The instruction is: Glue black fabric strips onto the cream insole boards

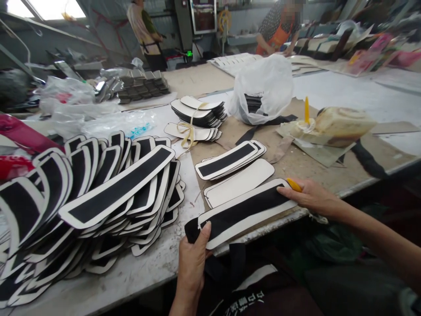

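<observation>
A long white piece with a black strip (pixel 245 210) is held at the table's front edge. My left hand (pixel 194 259) grips its left end, thumb on top, where black material sticks out past the white border. At the right end, my right hand (pixel 301 193) pinches the piece between thumb and fingers and also has a yellow-handled tool (pixel 294 184) in it. Just behind lie a plain white piece (pixel 241 182) and a short stack of black-and-white pieces (pixel 230 160). A large heap of similar pieces (pixel 118 188) fills the left side.
Tied stacks (pixel 197 114) and a plastic bag with dark pieces (pixel 266 87) stand farther back. A stained container (pixel 342 125) with a yellow stick is at the right. Two people (pixel 146 35) are beyond the table (pixel 197 79).
</observation>
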Action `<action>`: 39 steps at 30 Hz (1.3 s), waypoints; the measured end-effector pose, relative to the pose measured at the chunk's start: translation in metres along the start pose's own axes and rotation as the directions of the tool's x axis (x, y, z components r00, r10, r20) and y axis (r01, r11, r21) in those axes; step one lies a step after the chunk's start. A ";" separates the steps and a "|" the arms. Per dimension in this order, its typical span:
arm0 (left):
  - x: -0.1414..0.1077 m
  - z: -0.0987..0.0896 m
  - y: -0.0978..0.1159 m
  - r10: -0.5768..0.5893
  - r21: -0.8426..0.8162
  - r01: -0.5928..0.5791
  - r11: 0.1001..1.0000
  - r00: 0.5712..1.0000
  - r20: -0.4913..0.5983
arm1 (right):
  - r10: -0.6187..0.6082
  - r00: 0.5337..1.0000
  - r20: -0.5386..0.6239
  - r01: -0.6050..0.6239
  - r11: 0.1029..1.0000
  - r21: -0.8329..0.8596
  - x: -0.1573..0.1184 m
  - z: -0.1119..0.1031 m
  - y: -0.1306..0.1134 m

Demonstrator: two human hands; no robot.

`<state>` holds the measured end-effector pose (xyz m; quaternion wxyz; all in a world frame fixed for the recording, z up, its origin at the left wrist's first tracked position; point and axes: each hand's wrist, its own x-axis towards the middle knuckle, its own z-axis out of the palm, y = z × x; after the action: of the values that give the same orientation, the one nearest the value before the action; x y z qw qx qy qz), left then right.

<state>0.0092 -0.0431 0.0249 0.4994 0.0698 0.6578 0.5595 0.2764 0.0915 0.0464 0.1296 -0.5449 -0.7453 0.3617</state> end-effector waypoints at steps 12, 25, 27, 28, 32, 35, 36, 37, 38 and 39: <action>-0.004 -0.015 -0.001 -0.043 -0.022 0.044 0.999 0.997 0.058 | 0.108 0.989 0.105 -0.131 0.962 0.239 -0.010 0.001 0.002; 0.000 -0.018 -0.006 -0.058 -0.092 0.083 0.992 0.966 0.250 | 0.219 0.974 0.054 -0.225 0.941 0.252 -0.009 0.002 0.008; 0.002 -0.021 -0.009 -0.034 -0.088 0.058 0.994 0.965 0.259 | 0.224 0.973 0.058 -0.231 0.944 0.237 -0.008 0.002 0.011; 0.002 -0.021 -0.009 -0.030 -0.085 0.053 0.995 0.967 0.253 | 0.231 0.971 0.062 -0.239 0.942 0.234 -0.008 0.003 0.012; -0.001 -0.019 -0.007 -0.030 -0.085 0.052 0.995 0.971 0.239 | 0.230 0.970 0.084 -0.244 0.924 0.295 -0.009 0.005 0.015; -0.005 -0.015 -0.004 -0.036 -0.072 0.050 0.996 0.982 0.185 | 0.208 0.971 0.119 -0.239 0.893 0.381 -0.011 0.007 0.011; -0.006 -0.014 -0.003 -0.038 -0.064 0.049 0.997 0.985 0.166 | 0.214 0.968 0.134 -0.250 0.885 0.394 -0.011 0.007 0.010; -0.006 -0.013 -0.002 -0.037 -0.057 0.046 0.997 0.988 0.148 | 0.217 0.966 0.142 -0.256 0.883 0.394 -0.011 0.007 0.008; -0.005 -0.012 -0.002 -0.038 -0.051 0.045 0.998 0.991 0.131 | 0.216 0.967 0.138 -0.253 0.889 0.382 -0.010 0.006 0.007; -0.004 -0.011 -0.003 -0.042 -0.045 0.047 0.998 0.993 0.111 | 0.204 0.971 0.124 -0.235 0.902 0.361 -0.010 0.005 0.005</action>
<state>0.0040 -0.0542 0.0237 0.5490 0.0739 0.6169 0.5591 0.2808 0.0811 0.0411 0.1580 -0.5752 -0.6014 0.5315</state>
